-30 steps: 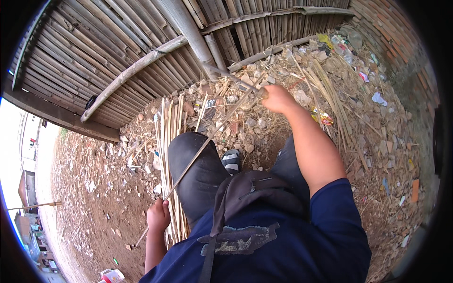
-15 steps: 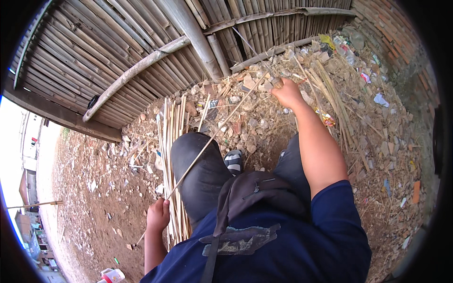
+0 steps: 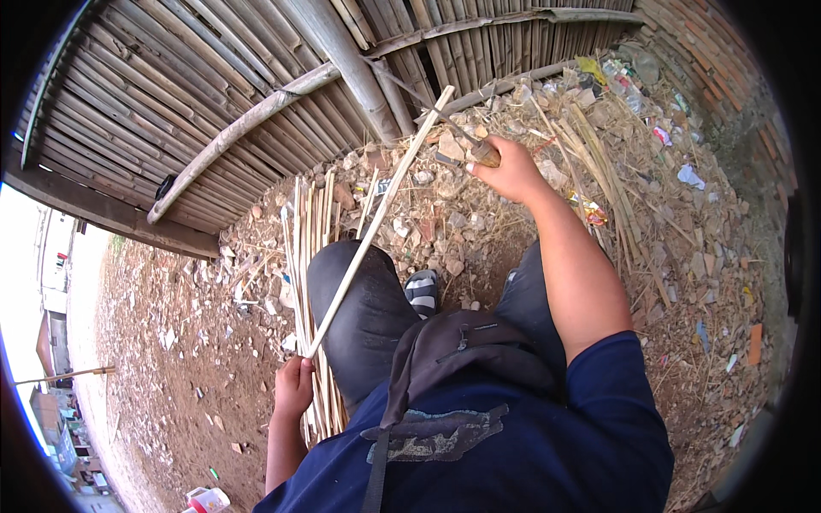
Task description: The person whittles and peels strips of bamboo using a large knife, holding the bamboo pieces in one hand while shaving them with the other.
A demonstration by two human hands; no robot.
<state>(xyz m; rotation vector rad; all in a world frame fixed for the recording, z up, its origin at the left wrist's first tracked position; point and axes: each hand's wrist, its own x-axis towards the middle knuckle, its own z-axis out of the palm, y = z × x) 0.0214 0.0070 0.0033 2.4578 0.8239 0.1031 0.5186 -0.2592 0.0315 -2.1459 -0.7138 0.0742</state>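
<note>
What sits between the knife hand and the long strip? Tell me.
Nothing visible does. The right hand holds a knife close beside the strip, whose lower end the left hand grips over the left knee.

I see open dirt ground (image 3: pixel 162 359) at left, free to pass. Ahead, a bamboo fence (image 3: pixel 214 94) blocks the way. Rubble (image 3: pixel 445 231) and loose bamboo strips (image 3: pixel 599 162) clutter the front and right; a brick wall (image 3: pixel 710 51) closes the far right.
</note>
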